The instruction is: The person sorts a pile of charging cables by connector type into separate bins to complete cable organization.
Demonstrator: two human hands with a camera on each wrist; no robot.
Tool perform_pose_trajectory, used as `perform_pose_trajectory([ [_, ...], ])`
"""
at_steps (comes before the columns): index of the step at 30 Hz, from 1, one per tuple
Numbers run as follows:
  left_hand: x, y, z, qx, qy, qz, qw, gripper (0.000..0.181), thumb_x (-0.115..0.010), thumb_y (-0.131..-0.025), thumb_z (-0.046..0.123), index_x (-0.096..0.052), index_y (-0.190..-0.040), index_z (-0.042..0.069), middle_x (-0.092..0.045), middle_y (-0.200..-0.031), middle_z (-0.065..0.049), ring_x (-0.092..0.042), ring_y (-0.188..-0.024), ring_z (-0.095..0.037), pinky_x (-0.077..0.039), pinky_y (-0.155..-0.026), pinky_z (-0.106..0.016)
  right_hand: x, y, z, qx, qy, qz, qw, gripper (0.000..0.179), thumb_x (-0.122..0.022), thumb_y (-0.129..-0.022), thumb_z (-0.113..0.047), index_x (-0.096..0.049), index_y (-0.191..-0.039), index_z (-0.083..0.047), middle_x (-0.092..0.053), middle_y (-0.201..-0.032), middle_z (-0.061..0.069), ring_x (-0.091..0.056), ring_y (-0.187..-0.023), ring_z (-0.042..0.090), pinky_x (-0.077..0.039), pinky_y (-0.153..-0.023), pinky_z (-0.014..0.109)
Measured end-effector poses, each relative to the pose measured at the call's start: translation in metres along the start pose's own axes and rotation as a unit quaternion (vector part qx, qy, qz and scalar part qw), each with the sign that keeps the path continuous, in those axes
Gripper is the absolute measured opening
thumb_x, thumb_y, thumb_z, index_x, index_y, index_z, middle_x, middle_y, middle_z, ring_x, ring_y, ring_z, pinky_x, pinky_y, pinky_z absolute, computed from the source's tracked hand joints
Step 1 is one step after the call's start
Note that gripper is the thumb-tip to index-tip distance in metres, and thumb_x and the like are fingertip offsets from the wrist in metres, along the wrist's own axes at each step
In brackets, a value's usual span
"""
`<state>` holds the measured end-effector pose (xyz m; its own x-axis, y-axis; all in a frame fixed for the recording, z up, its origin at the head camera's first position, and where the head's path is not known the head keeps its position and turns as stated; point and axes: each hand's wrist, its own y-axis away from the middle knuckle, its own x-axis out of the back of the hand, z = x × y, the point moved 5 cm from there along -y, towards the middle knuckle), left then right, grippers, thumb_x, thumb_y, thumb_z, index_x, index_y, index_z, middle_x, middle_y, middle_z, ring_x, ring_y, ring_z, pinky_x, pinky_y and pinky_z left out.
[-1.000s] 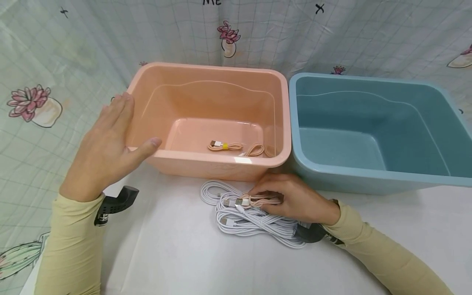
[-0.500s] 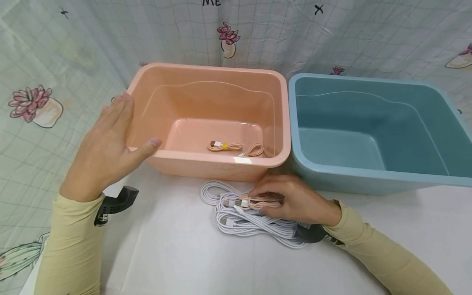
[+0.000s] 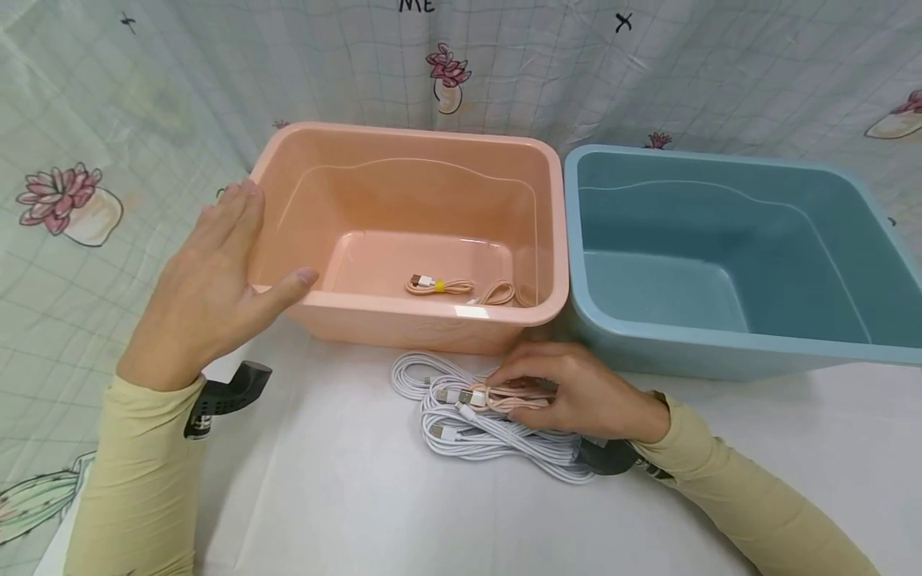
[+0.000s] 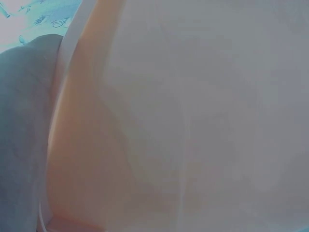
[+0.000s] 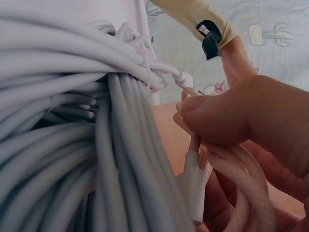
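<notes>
My left hand rests with straight fingers along the left rim of a peach plastic bin, thumb over its front corner. The left wrist view is filled by the bin's inner wall. In front of the bins, my right hand pinches a coiled pink USB cable between thumb and fingers, above a heap of coiled white cables. A white plug housing shows beside the thumb in the right wrist view. Inside the peach bin lie a pink cable with a yellow tie and another pink coil.
A blue plastic bin stands directly right of the peach one, their rims side by side. Behind both hangs a printed curtain. The white tabletop spreads out in front.
My right hand has shifted very slightly at the white heap, the pink cable still in its fingers. The left hand stays on the bin rim.
</notes>
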<state>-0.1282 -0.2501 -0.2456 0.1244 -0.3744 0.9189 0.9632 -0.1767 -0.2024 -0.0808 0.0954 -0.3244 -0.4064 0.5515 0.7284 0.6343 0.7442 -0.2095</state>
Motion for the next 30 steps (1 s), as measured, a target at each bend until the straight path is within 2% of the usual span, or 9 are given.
perform_pose_trajectory([
  [6, 0.0, 0.0, 0.001, -0.005, 0.001, 0.001, 1.0, 0.092, -0.054, -0.089, 0.059, -0.012, -0.156, 0.013, -0.012, -0.165, -0.009, -0.011, -0.155, -0.031, -0.011, -0.128, -0.048, 0.001, 0.001, -0.001, -0.003, -0.003, -0.003, 1.0, 0.036, -0.08, -0.078, -0.02, -0.07, -0.112, -0.029, -0.068, -0.107, -0.015, -0.061, -0.095, -0.001, -0.053, -0.079, 0.019],
  [10, -0.001, 0.0, 0.0, -0.004, 0.002, 0.001, 1.0, 0.091, -0.053, -0.089, 0.059, -0.012, -0.157, 0.014, -0.011, -0.165, -0.009, -0.011, -0.155, -0.032, -0.014, -0.125, -0.055, 0.002, 0.001, -0.002, 0.001, -0.003, -0.005, 1.0, 0.036, -0.081, -0.078, -0.02, -0.071, -0.112, -0.028, -0.069, -0.108, -0.015, -0.061, -0.097, -0.001, -0.053, -0.081, 0.019],
  [14, -0.001, -0.001, -0.001, -0.005, 0.003, -0.004, 1.0, 0.091, -0.052, -0.09, 0.059, -0.011, -0.157, 0.011, -0.009, -0.166, -0.009, -0.008, -0.155, -0.032, -0.012, -0.125, -0.056, 0.003, 0.001, -0.003, 0.005, -0.003, -0.004, 1.0, 0.036, -0.08, -0.078, -0.02, -0.071, -0.112, -0.027, -0.069, -0.107, -0.015, -0.061, -0.097, -0.001, -0.053, -0.081, 0.018],
  [23, 0.001, 0.0, -0.002, -0.008, -0.008, -0.006, 0.9999, 0.094, -0.05, -0.09, 0.063, -0.01, -0.157, 0.011, -0.008, -0.165, -0.011, -0.008, -0.155, -0.032, -0.007, -0.128, -0.045, 0.005, 0.0, -0.008, 0.009, -0.009, -0.001, 0.9999, 0.037, -0.081, -0.078, -0.02, -0.07, -0.112, -0.028, -0.069, -0.108, -0.015, -0.061, -0.097, 0.0, -0.052, -0.08, 0.018],
  [26, 0.001, 0.0, -0.002, -0.012, -0.009, -0.009, 0.9998, 0.095, -0.05, -0.09, 0.063, -0.009, -0.157, 0.01, -0.008, -0.165, -0.013, -0.007, -0.155, -0.032, -0.006, -0.129, -0.044, 0.005, -0.001, -0.01, 0.009, -0.015, -0.003, 0.9998, 0.037, -0.081, -0.078, -0.022, -0.07, -0.113, -0.028, -0.069, -0.109, -0.014, -0.061, -0.096, 0.0, -0.053, -0.079, 0.018],
  [30, 0.0, 0.0, -0.002, -0.007, -0.008, -0.022, 0.9997, 0.094, -0.048, -0.091, 0.063, -0.009, -0.156, 0.008, -0.005, -0.166, -0.009, -0.003, -0.156, -0.03, -0.004, -0.128, -0.046, 0.006, -0.001, -0.012, 0.009, -0.021, -0.005, 0.9997, 0.037, -0.081, -0.079, -0.022, -0.07, -0.113, -0.027, -0.069, -0.11, -0.013, -0.061, -0.094, 0.0, -0.053, -0.078, 0.018],
])
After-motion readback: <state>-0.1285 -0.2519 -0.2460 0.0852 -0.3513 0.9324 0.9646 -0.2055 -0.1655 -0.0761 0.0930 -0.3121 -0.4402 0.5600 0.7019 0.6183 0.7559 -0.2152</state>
